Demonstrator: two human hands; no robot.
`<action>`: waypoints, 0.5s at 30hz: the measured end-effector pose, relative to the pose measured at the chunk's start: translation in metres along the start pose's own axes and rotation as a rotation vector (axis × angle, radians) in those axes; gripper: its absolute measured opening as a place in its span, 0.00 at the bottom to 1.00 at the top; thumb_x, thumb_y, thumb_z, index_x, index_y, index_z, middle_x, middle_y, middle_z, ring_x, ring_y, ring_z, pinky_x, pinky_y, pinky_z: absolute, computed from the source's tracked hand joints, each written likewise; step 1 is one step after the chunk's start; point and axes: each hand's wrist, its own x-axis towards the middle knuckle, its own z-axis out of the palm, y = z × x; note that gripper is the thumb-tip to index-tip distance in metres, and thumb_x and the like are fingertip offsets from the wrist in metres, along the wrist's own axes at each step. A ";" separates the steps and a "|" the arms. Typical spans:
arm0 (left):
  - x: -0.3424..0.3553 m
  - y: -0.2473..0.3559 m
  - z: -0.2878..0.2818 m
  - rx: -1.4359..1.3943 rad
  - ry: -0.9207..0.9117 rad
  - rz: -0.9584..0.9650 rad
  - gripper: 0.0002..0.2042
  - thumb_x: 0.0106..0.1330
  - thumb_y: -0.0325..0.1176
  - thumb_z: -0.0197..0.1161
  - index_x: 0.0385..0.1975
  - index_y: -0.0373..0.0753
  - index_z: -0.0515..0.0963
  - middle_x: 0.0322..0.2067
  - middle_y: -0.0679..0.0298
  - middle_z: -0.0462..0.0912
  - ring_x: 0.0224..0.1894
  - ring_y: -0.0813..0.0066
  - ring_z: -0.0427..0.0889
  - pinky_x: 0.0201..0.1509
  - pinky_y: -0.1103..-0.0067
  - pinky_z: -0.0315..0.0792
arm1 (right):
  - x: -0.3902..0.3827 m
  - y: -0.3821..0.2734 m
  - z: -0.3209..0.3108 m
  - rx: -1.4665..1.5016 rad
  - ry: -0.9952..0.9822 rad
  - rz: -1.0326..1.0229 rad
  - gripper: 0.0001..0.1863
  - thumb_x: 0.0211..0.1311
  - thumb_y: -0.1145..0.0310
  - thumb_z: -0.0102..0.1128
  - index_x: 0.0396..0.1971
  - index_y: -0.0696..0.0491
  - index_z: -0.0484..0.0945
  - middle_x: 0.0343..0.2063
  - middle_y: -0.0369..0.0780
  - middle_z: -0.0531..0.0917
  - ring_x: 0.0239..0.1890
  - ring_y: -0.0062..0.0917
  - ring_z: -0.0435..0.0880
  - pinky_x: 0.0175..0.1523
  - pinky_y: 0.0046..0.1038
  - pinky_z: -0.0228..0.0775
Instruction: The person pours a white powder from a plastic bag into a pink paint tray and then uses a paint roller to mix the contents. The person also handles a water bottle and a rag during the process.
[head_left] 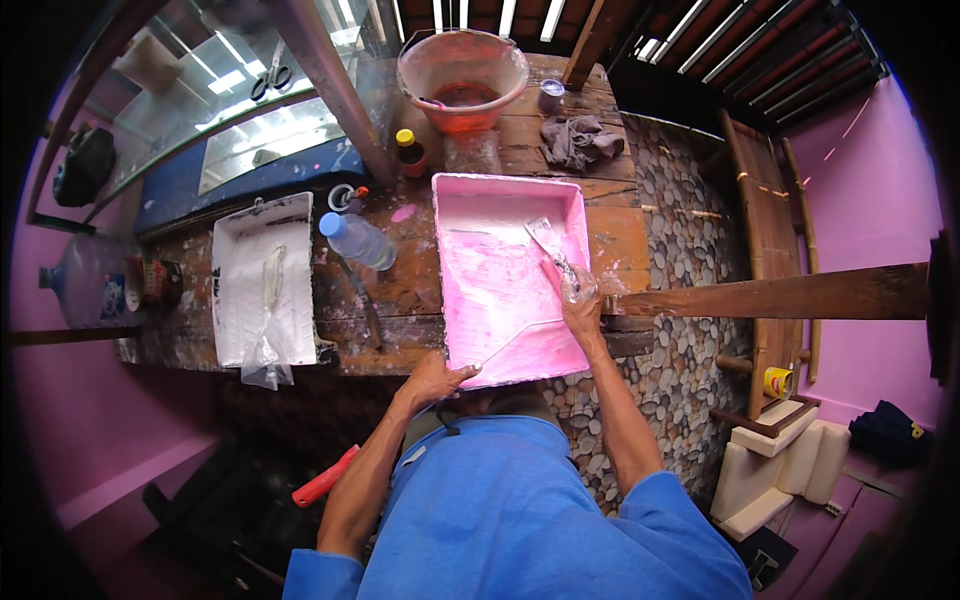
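A rectangular paint tray, coated inside with pink paint, lies at the table's near edge in front of me. My left hand is closed on its near left corner, thumb over the rim. My right hand is closed around a paint-smeared scraper inside the tray's right side, its flat end pointing away from me. Between my hands a thin pale rod or line runs slantwise across the tray; what it belongs to I cannot tell. A red handle shows beside my left forearm.
Left on the wooden table is a white-coated tray with a plastic bag. Nearby stand a blue-capped bottle and a yellow-capped bottle. Farther back are a bucket and a grey rag. A wooden beam juts in right.
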 end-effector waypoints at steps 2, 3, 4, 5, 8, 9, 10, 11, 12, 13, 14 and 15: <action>0.003 -0.005 0.001 0.014 0.005 -0.010 0.26 0.55 0.50 0.66 0.20 0.24 0.77 0.15 0.53 0.77 0.17 0.69 0.80 0.22 0.72 0.72 | -0.003 -0.002 0.002 0.108 0.033 -0.054 0.16 0.58 0.69 0.53 0.43 0.62 0.74 0.34 0.54 0.77 0.37 0.51 0.76 0.44 0.41 0.69; 0.002 -0.002 0.000 0.034 -0.001 -0.010 0.26 0.55 0.50 0.66 0.19 0.24 0.77 0.15 0.54 0.77 0.17 0.70 0.80 0.21 0.72 0.71 | -0.005 0.002 0.003 0.046 0.058 -0.005 0.15 0.59 0.69 0.53 0.43 0.62 0.74 0.34 0.53 0.78 0.37 0.49 0.77 0.43 0.40 0.69; 0.000 0.004 -0.001 0.055 -0.007 -0.010 0.26 0.55 0.50 0.66 0.18 0.25 0.76 0.14 0.54 0.77 0.17 0.70 0.80 0.21 0.73 0.71 | -0.005 0.005 0.005 -0.016 0.083 0.043 0.15 0.60 0.68 0.53 0.43 0.61 0.74 0.33 0.52 0.78 0.36 0.48 0.77 0.43 0.39 0.69; 0.000 0.007 -0.002 0.075 -0.013 -0.010 0.26 0.55 0.50 0.66 0.18 0.25 0.76 0.14 0.54 0.77 0.17 0.70 0.80 0.21 0.73 0.71 | -0.007 0.008 0.006 -0.078 0.108 0.092 0.15 0.60 0.67 0.53 0.42 0.61 0.75 0.33 0.51 0.79 0.36 0.46 0.78 0.42 0.38 0.70; 0.006 -0.006 0.002 0.084 0.021 -0.010 0.27 0.55 0.51 0.66 0.15 0.26 0.74 0.13 0.56 0.76 0.16 0.71 0.79 0.21 0.74 0.71 | -0.001 -0.008 0.003 0.079 -0.030 0.187 0.13 0.60 0.68 0.53 0.41 0.61 0.76 0.31 0.52 0.80 0.34 0.46 0.79 0.40 0.38 0.70; 0.004 -0.003 0.003 0.075 0.021 -0.005 0.27 0.55 0.51 0.66 0.15 0.27 0.74 0.13 0.56 0.75 0.16 0.72 0.79 0.21 0.74 0.70 | -0.001 -0.010 0.002 0.126 -0.025 0.207 0.14 0.60 0.68 0.52 0.41 0.61 0.76 0.31 0.53 0.80 0.35 0.47 0.79 0.41 0.39 0.70; 0.002 0.001 0.002 0.066 0.022 -0.001 0.27 0.55 0.51 0.66 0.15 0.27 0.74 0.13 0.57 0.75 0.16 0.72 0.79 0.20 0.74 0.70 | 0.000 -0.012 0.002 0.172 -0.020 0.226 0.14 0.61 0.68 0.51 0.40 0.62 0.75 0.32 0.54 0.80 0.36 0.48 0.79 0.42 0.40 0.70; 0.000 0.003 0.002 0.056 0.023 0.003 0.27 0.55 0.51 0.66 0.14 0.27 0.73 0.13 0.57 0.75 0.16 0.72 0.79 0.20 0.74 0.70 | 0.000 -0.013 0.002 0.219 -0.016 0.245 0.14 0.61 0.68 0.50 0.40 0.63 0.75 0.32 0.55 0.80 0.37 0.49 0.79 0.43 0.40 0.70; 0.001 0.003 0.004 0.050 0.019 -0.014 0.25 0.56 0.49 0.66 0.20 0.26 0.74 0.15 0.58 0.75 0.16 0.73 0.78 0.20 0.75 0.71 | -0.001 -0.009 0.004 0.160 -0.011 0.258 0.14 0.61 0.68 0.50 0.40 0.63 0.75 0.32 0.55 0.80 0.37 0.49 0.80 0.42 0.40 0.70; 0.002 0.001 0.005 0.043 0.016 -0.031 0.24 0.56 0.48 0.66 0.25 0.25 0.75 0.17 0.58 0.76 0.16 0.74 0.76 0.20 0.76 0.71 | -0.002 -0.005 0.007 0.101 -0.007 0.270 0.14 0.61 0.68 0.50 0.39 0.63 0.75 0.32 0.55 0.80 0.37 0.49 0.80 0.42 0.40 0.70; 0.003 0.000 0.006 0.037 0.012 -0.049 0.24 0.57 0.46 0.66 0.30 0.24 0.76 0.19 0.59 0.76 0.17 0.76 0.75 0.20 0.77 0.71 | -0.003 -0.002 0.010 0.042 -0.002 0.282 0.14 0.61 0.68 0.50 0.39 0.63 0.75 0.32 0.55 0.80 0.36 0.49 0.80 0.41 0.40 0.71; 0.004 -0.001 0.006 0.039 0.007 -0.051 0.24 0.57 0.46 0.66 0.31 0.24 0.76 0.19 0.59 0.76 0.17 0.76 0.75 0.20 0.77 0.71 | -0.001 -0.005 0.008 0.132 -0.010 0.235 0.13 0.61 0.68 0.51 0.39 0.62 0.75 0.32 0.55 0.80 0.36 0.49 0.80 0.41 0.40 0.71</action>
